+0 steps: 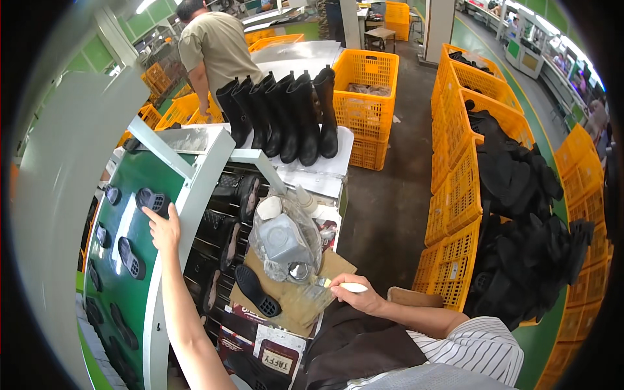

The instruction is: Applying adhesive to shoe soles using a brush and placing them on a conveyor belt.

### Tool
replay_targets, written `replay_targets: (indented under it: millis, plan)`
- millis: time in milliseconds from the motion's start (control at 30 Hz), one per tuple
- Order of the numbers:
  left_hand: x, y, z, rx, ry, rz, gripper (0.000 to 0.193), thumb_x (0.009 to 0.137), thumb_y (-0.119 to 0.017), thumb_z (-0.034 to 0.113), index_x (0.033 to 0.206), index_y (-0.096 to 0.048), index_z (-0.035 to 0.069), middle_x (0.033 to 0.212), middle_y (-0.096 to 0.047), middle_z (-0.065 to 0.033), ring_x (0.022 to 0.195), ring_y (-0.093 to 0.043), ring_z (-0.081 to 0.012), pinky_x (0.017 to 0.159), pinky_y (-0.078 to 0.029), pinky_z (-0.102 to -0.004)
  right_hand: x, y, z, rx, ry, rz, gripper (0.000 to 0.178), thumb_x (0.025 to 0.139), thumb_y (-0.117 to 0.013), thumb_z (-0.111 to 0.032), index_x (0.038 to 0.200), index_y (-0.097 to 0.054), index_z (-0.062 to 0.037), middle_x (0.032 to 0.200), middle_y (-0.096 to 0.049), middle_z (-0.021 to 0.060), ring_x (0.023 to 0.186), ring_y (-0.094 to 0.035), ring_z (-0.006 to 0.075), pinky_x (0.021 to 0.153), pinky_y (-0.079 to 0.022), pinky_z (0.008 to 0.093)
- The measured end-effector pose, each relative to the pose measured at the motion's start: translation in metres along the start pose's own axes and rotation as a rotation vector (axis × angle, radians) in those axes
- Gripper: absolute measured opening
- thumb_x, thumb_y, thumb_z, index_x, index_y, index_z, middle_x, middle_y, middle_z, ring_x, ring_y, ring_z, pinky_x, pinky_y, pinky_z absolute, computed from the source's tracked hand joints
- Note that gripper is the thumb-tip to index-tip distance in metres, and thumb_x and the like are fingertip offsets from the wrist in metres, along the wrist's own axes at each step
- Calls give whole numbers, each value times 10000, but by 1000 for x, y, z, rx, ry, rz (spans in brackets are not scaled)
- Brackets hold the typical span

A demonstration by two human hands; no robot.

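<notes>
My left hand reaches over the green conveyor belt, thumb and fingers closed on the near end of a black shoe sole. In my right hand is a brush with a pale handle. Its bristle end points left over a brown cardboard sheet, beside a plastic-wrapped metal container. Another black sole lies on the cardboard. More soles sit spaced along the belt.
Black boots stand in a row on the far table. Between belt and cardboard, a rack holds dark footwear. Yellow crates are stacked at right, with black parts heaped beside them. A co-worker stands beyond the belt.
</notes>
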State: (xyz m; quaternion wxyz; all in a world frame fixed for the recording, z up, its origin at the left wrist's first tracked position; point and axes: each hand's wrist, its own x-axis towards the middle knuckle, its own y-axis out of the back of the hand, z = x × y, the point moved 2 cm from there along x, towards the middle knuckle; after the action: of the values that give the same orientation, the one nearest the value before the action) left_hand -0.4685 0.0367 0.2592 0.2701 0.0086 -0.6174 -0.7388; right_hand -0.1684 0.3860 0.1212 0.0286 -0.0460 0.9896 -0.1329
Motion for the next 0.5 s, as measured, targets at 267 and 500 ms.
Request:
replay_targets:
  millis: [267, 500]
  plan:
    - [-105, 21, -61, 97, -563, 138, 518, 890, -549, 300, 1316, -425, 33, 1367, -403, -237, 1243, -417, -382, 1018, -342, -471, 2, 11, -5, -72, 32, -107, 123, 911, -585, -151, 964, -594, -41, 794, -554, -35, 711, -497, 35, 630, -417, 200]
    - [-126, 88, -160, -57, -461, 498, 252, 904, -547, 141, 1090, -589, -24, 1135, -569, -195, 1091, -518, -339, 964, -388, -400, 11, 3, -20, -140, 91, -205, 125, 899, -593, -152, 953, -598, -40, 811, -557, -19, 763, -501, 54, 680, -420, 223]
